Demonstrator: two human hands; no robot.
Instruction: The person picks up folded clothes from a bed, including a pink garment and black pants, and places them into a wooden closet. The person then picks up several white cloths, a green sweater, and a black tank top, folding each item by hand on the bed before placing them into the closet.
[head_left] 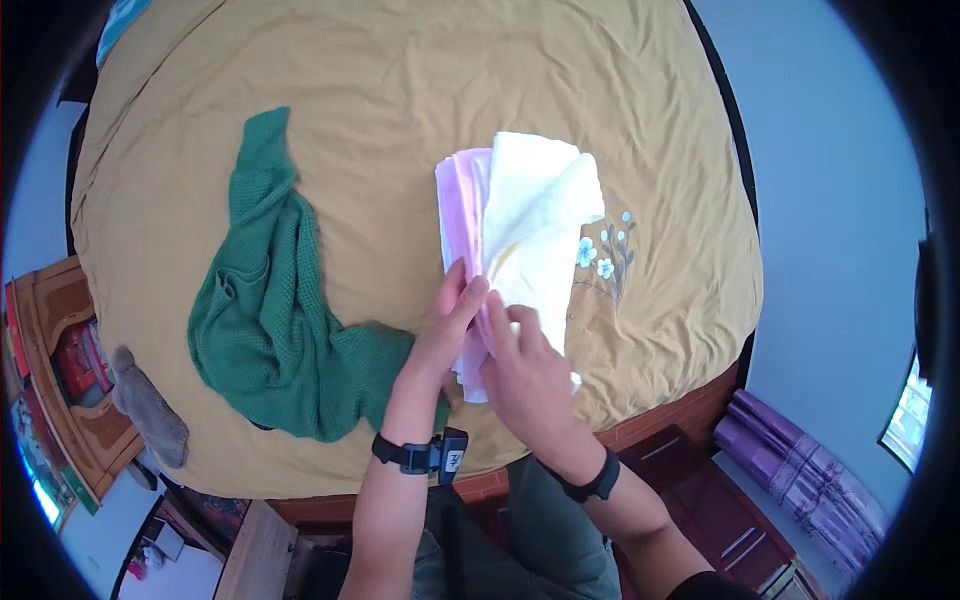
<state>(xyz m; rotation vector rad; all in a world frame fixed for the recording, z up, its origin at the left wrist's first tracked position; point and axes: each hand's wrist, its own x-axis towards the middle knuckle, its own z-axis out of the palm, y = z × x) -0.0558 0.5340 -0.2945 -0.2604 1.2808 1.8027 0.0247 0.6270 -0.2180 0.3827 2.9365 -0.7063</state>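
A folded cloth (540, 190), white on the right with a pink and lilac layer (460, 195) on its left, lies on the bed right of centre. Its white upper layer is turned over in a loose diagonal fold. My left hand (447, 325) grips the pink side near the cloth's lower left, thumb on top. Close beside it, my right hand (528, 375) has bent fingers on the cloth's lower part; its fingertips are partly hidden, and they appear to pinch the white layer. To the left, a green knitted garment (270, 320) is spread out, rumpled, its lower end near my left wrist.
The bed (380, 160) has a wrinkled tan cover with embroidered blue flowers (600, 255) right of the cloth. A grey-brown soft item (150, 410) lies at the left edge beside a wooden cabinet (85, 380). Purple rolls (790, 470) stand at the lower right.
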